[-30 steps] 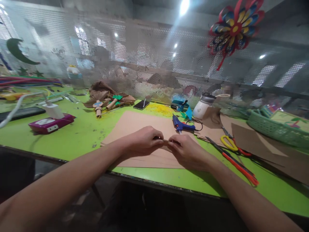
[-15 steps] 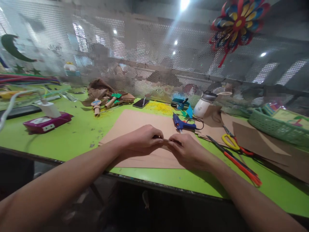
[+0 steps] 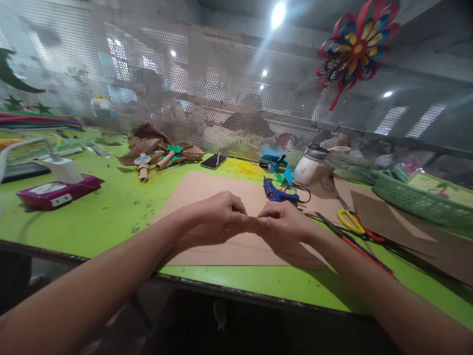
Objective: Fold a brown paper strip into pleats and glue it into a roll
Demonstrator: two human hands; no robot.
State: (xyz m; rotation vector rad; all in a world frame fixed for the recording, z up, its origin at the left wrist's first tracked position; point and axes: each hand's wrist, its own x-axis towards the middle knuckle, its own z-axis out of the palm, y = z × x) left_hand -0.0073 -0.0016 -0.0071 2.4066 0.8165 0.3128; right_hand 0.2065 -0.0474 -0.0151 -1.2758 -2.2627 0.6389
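My left hand (image 3: 226,211) and my right hand (image 3: 281,217) face each other over a large sheet of brown paper (image 3: 229,254). Pinched between their thumbs and fingers is a small brown strip (image 3: 253,219), which looks like paper or card. Only its short middle part shows; the ends are hidden by my fingers. Just behind my right hand lies a blue glue gun (image 3: 279,192) with its cord looped. To the right are yellow-and-red handled scissors (image 3: 351,221) and a long red-handled tool (image 3: 364,249), partly covered by my forearm.
A purple power strip (image 3: 61,192) with a white plug stands at the left. Behind are brown paper figures (image 3: 143,167), a phone (image 3: 213,161), yellow shreds (image 3: 242,169) and a white bottle (image 3: 308,165). A green basket (image 3: 417,199) and brown sheets (image 3: 391,217) occupy the right.
Both hands have turned slightly, and the strip between them lies more level. My right forearm has shifted over the long red-handled tool. The whole view has swung a little.
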